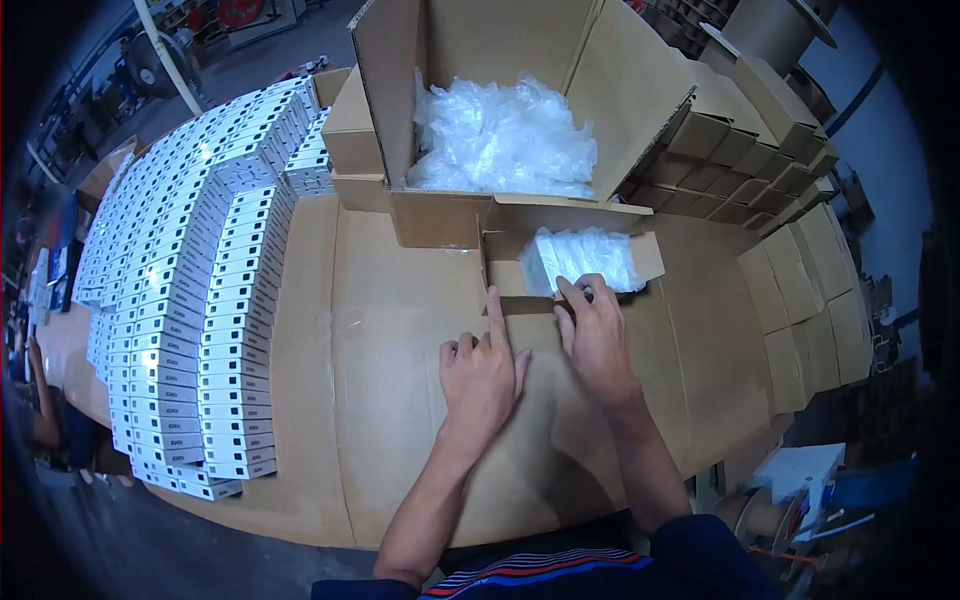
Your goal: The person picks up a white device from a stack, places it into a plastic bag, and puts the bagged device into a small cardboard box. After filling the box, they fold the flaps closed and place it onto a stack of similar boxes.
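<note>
A small open cardboard box [515, 303] lies in front of me, with white packages [590, 258] in clear plastic wrap filling its right part. The left part of its inside shows bare cardboard. My left hand [480, 370] points its stretched index finger at the box's front left corner, touching or very near it. Its other fingers are partly curled and the thumb stands apart, with nothing held. At the front wall, my right hand [597, 335] has its thumb and bent fingers closed on the edge, close against the wrapped packages.
Behind the small box stands a large open carton [635, 120] with crumpled clear plastic bags [505, 140] inside. Many small white boxes [180, 300] are stacked in rows on the left. Folded brown cartons [735, 150] are piled at right. Cardboard sheeting [400, 300] covers the table.
</note>
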The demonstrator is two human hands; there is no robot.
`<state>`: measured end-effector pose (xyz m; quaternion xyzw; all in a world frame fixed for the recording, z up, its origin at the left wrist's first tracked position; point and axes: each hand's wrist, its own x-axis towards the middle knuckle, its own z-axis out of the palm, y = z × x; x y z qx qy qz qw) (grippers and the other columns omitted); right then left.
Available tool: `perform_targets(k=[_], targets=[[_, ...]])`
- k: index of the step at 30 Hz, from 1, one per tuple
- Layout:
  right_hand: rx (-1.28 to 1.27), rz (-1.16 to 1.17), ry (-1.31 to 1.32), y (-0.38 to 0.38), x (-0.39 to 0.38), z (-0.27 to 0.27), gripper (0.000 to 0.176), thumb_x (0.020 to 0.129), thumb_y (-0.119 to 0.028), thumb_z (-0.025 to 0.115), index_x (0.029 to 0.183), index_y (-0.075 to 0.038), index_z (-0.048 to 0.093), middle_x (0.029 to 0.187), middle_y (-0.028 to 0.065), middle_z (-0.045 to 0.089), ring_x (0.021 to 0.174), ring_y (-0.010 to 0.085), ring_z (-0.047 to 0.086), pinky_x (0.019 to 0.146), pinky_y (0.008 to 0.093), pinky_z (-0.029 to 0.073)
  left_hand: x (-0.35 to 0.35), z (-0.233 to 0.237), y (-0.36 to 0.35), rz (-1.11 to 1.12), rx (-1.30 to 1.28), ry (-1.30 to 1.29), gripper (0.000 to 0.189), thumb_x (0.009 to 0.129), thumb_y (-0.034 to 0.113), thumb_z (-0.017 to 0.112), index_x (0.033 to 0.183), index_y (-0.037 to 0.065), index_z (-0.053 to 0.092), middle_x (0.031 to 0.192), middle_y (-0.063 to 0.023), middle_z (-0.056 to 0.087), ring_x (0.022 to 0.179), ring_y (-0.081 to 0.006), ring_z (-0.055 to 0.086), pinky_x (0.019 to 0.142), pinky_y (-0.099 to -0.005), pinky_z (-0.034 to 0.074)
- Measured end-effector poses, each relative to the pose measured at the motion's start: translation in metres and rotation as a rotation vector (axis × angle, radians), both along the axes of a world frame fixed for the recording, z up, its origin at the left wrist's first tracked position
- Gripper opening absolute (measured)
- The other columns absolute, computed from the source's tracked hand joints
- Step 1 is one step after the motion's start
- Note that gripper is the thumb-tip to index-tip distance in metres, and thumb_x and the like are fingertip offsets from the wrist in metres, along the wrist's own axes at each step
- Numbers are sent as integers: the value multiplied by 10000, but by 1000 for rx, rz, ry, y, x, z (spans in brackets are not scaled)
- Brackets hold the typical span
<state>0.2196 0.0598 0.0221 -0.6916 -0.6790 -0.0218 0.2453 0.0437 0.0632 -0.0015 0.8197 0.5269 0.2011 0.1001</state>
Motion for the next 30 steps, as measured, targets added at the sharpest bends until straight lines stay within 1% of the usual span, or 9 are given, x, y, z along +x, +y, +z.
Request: perform_targets(k=[4, 11, 15, 17, 20, 23, 25, 28, 30], targets=[[-90, 71, -147, 9, 1, 15, 413, 876, -89, 724, 1285, -69, 669, 1117, 187, 579, 1034, 369, 611, 886, 474, 516, -2, 1, 0, -5, 25, 14, 945, 857, 375, 785, 1567, -57, 338, 697, -103, 680, 718, -257, 662, 722, -400, 469], [-167, -24, -207, 15, 15, 11, 610, 835, -118, 785, 1391, 11, 569, 1238, 241, 572, 1079, 401, 592, 937, 495, 497, -18, 2, 2, -68, 76, -39, 917, 866, 387, 764, 1584, 2, 343, 825, -100, 713, 768, -276, 676, 762, -408, 500], [-164, 48, -277, 6, -8, 46, 502, 805, -94, 795, 1273, -34, 624, 1159, 199, 557, 1065, 374, 557, 885, 480, 463, -57, 42, 7, -176, 12, -270, 800, 877, 297, 771, 1559, 69, 418, 925, -141, 719, 842, -296, 683, 807, -431, 521], [-142, 123, -258, 16, -25, 62, 431, 795, -91, 798, 1192, -40, 638, 1106, 183, 552, 1033, 362, 554, 854, 467, 456, -98, 58, 29, -95, -34, -425, 726, 878, 241, 775, 1520, 74, 479, 934, -148, 720, 884, -307, 684, 844, -443, 524], [-42, 316, -160, 43, -69, 89, 334, 780, -111, 811, 1054, -40, 634, 1024, 150, 557, 966, 344, 570, 825, 453, 458, -165, 69, 96, 207, 184, -311, 558, 900, 150, 739, 1415, 28, 564, 1026, -184, 712, 997, -366, 672, 920, -444, 524], [122, 524, -116, 105, -127, 96, 345, 790, -147, 808, 1071, -39, 640, 1025, 151, 571, 974, 342, 588, 830, 459, 472, -224, 61, 191, 402, 613, -173, 529, 874, 82, 740, 1362, -20, 562, 1155, -194, 677, 1055, -383, 643, 920, -455, 525], [114, 646, -65, 147, -166, 97, 360, 826, -158, 776, 1132, -29, 636, 1090, 172, 603, 1042, 358, 604, 882, 469, 489, -247, 63, 236, 353, 731, -109, 503, 878, 44, 685, 1361, -7, 558, 1181, -179, 662, 1118, -364, 622, 938, -431, 521], [9, 686, 20, 198, -210, 89, 450, 859, -163, 743, 1254, -12, 590, 1162, 208, 619, 1128, 388, 606, 973, 486, 490, -266, 61, 273, 355, 530, 40, 501, 887, 11, 606, 1384, 33, 544, 1137, -139, 660, 1160, -330, 607, 982, -415, 498], [-88, 691, 87, 226, -222, 81, 528, 875, -168, 727, 1338, -3, 535, 1208, 234, 621, 1165, 406, 608, 1014, 487, 489, -270, 59, 279, 347, 637, 86, 506, 889, -5, 566, 1391, 53, 544, 1111, -121, 653, 1144, -310, 610, 993, -416, 483]])
